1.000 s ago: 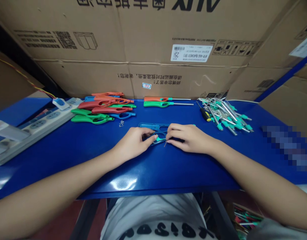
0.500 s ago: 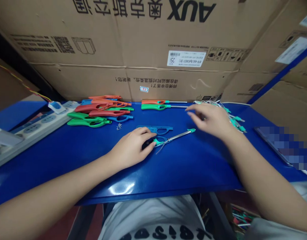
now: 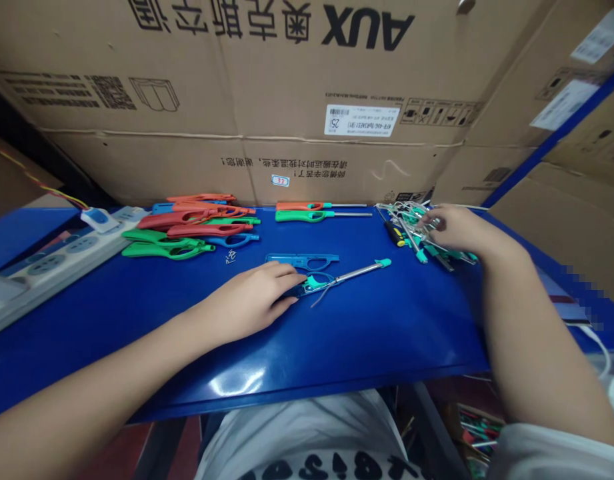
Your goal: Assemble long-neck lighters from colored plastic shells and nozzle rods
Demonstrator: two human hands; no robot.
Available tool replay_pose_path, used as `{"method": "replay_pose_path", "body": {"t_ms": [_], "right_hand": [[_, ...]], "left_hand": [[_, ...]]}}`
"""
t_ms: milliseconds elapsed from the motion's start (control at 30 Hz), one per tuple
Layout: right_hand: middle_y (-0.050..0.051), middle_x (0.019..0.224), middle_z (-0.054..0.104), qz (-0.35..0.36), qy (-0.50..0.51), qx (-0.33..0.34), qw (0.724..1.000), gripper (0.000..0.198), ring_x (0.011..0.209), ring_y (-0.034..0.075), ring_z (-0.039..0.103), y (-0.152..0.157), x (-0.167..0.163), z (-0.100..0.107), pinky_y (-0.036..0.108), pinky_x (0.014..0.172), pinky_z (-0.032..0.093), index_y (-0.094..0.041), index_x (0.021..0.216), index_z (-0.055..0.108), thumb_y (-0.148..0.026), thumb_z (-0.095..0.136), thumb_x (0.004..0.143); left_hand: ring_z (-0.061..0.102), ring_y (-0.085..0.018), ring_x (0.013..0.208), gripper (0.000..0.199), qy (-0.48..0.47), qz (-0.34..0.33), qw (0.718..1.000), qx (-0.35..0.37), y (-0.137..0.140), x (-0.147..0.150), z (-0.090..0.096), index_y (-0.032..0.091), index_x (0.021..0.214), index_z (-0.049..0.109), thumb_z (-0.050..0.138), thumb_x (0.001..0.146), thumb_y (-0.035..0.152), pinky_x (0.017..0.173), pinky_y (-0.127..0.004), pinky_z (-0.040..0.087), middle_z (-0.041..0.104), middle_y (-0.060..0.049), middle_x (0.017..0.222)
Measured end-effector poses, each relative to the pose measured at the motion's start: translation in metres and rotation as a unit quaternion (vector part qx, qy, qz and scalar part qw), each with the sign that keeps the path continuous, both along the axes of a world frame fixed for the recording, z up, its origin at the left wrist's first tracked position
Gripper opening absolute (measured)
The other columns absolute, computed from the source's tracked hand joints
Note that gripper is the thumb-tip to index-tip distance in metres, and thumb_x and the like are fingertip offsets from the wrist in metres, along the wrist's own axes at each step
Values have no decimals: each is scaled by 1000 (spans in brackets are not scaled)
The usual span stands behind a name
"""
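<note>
My left hand (image 3: 249, 301) is closed round the grip end of an open-sided blue gas lighter (image 3: 301, 288). This lighter has a teal trigger (image 3: 314, 283), a metal tube with a teal tip (image 3: 383, 263) pointing right, and a loose thin wire. Just behind it lies a blue shell half (image 3: 304, 259). My right hand (image 3: 459, 230) is over a heap of lighter tubes with teal ends and white wires (image 3: 411, 223). Its fingers are curled in at the heap, and what they grip there is too small to make out. A black and yellow screwdriver (image 3: 395, 233) sticks out of that heap.
Red, orange, green and blue lighter shells (image 3: 187, 230) are piled at the back left, with small screws (image 3: 230, 257) in front. An orange lighter (image 3: 301, 206) and a green lighter (image 3: 299, 217) lie before the cardboard (image 3: 287, 153). A power strip (image 3: 61, 260) runs along the left.
My right hand has moved right, from above the tubes' near end to the heap, and its fingers have curled in. The screwdriver has come into sight. My left hand stays on the blue lighter.
</note>
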State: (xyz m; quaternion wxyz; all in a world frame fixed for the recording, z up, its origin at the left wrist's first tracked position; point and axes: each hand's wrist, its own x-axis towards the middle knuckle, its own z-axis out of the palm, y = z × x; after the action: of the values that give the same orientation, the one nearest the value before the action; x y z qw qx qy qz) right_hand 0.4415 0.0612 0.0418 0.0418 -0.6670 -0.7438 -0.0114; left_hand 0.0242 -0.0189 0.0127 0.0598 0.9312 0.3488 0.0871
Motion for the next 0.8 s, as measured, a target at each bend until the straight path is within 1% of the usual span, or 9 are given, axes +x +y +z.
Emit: {"method": "replay_pose_path", "body": {"t_ms": [100,233,300,400,467,533,633,700,800], "right_hand": [[10,83,70,-8,-6,-17,1000,29,70,25,64,3,5,-2,33,63,47,-18,91,75,-10,64,65],[10,83,72,-18,-2,-34,999,18,73,26,66,4,8,-4,32,61,46,-20,86,72,-21,69,69],[10,86,72,-25,-8,-8,1000,14,75,26,65,1,5,-3,32,61,44,-20,85,70,-26,69,73],[10,90,70,-8,17,68,997,16,76,24,62,-4,-12,1,34,66,44,-20,88,68,-34,65,82],[10,93,70,43,110,165,979,18,76,22,60,-10,-33,2,36,72,46,-19,90,67,-36,65,83],[8,89,69,87,249,192,945,23,70,19,58,-18,-63,1,34,69,48,-20,88,65,-42,70,82],[4,80,67,163,432,71,884,30,69,17,59,-33,-111,-5,30,64,48,-20,93,64,-47,72,82],[4,81,66,221,486,19,845,30,72,16,60,-44,-137,-12,28,63,48,-20,91,62,-47,74,81],[2,81,62,252,524,-51,812,28,69,13,57,-57,-159,-20,25,59,47,-20,92,61,-43,73,83]], "left_hand": [[64,-26,118,35,-27,-13,1000,9,1,2,-4,21,132,62,55,98,26,102,-40,53,67,-9,132],[66,-25,115,36,-52,-19,998,2,1,4,-7,22,133,62,57,98,25,99,-38,54,70,-8,125],[67,-24,110,36,-59,-15,998,-2,1,4,-9,23,133,63,56,98,26,95,-36,55,72,-8,118],[69,-23,104,37,-53,-8,999,12,1,5,-11,24,136,62,54,100,27,89,-32,56,72,-8,112],[70,-22,102,38,-35,-8,999,28,1,6,-11,24,138,60,51,101,27,88,-32,56,72,-8,111],[70,-23,101,42,-11,-6,999,40,0,9,-10,23,143,55,47,102,26,87,-33,57,72,-9,114],[70,-26,105,49,8,2,999,50,-6,13,-10,18,151,45,42,102,22,90,-37,57,70,-14,121],[68,-27,111,52,2,5,999,43,-10,17,-11,13,153,40,42,101,22,94,-39,56,68,-17,125],[66,-30,116,56,-44,34,998,0,-16,20,-14,10,153,38,46,100,28,96,-42,56,66,-19,128]]}}
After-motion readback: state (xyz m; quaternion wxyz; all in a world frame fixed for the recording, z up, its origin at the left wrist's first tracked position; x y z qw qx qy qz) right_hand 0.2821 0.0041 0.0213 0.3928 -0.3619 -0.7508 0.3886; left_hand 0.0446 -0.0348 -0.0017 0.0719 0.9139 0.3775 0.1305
